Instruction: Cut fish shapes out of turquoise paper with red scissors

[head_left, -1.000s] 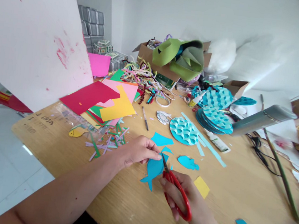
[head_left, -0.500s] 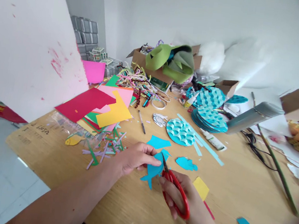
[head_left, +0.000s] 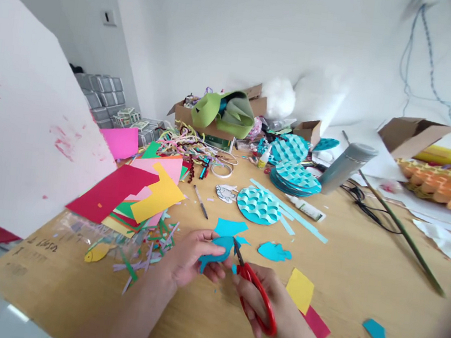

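Note:
My left hand (head_left: 194, 258) pinches a blue paper fish cutout (head_left: 222, 247) between thumb and fingers, just above the table. Red-handled scissors (head_left: 257, 297) are gripped in my right hand (head_left: 265, 298), their dark tips at the right edge of the blue paper. A finished-looking blue fish cutout (head_left: 275, 252) lies flat to the right. Behind my left hand rests a blue paper offcut (head_left: 230, 227). Beside my right hand are a yellow paper piece (head_left: 300, 290) and a red paper piece (head_left: 316, 323).
Coloured paper sheets (head_left: 112, 191) and paper strips lie at left. A woven blue disc (head_left: 259, 205), a glue bottle (head_left: 306, 208) and a pen (head_left: 200, 201) sit beyond my hands. A grey flask (head_left: 347, 169) and a green stick (head_left: 405, 238) are at right.
The blue paper has been turned in my left hand, its tail now toward the lower left. The scissors stay at its right edge. The camera view has tilted up and shifted right.

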The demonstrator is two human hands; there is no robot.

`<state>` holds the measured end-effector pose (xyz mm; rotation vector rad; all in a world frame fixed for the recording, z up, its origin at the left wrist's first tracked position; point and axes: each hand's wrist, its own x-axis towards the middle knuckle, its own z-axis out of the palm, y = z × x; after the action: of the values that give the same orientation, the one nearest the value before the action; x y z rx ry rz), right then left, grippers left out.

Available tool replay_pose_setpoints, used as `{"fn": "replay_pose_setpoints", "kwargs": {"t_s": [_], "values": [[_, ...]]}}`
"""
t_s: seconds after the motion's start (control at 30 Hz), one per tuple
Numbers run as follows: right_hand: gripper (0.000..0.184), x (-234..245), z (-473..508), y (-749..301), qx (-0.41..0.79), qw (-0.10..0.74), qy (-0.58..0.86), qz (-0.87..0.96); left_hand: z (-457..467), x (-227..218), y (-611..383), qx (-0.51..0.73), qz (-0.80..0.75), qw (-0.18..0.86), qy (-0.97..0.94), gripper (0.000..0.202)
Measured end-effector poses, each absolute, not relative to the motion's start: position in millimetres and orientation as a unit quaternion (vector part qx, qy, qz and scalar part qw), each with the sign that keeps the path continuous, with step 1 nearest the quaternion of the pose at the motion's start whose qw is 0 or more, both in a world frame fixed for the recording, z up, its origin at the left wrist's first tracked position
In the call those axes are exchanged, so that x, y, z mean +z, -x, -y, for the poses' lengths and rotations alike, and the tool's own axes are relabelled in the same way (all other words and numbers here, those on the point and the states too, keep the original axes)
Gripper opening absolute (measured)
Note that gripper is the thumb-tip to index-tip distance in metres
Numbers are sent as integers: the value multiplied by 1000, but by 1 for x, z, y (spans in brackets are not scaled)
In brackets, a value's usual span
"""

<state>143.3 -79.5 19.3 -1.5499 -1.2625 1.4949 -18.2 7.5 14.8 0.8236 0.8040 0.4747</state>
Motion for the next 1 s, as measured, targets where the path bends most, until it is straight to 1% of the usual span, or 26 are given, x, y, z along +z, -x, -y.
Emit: {"fn": "replay_pose_setpoints", "kwargs": {"t_s": [0.43,0.6,0.7,0.8,0.9,1.0], "values": [[39,19,78,-145,556,338,596,470,-14,11,16,301,-407,797,-329,27],[39,15,79,-143,569,337,584,470,-15,12,16,363,-412,781,-298,24],[42,15,79,-140,578,334,580,468,-14,12,14,415,-423,754,-284,29],[44,16,79,-137,594,332,568,463,-13,13,13,453,-440,712,-308,32],[45,17,79,-137,617,336,559,439,-11,15,11,473,-451,673,-345,32],[46,17,80,-137,623,349,560,419,-9,17,10,472,-449,663,-369,31]]}}
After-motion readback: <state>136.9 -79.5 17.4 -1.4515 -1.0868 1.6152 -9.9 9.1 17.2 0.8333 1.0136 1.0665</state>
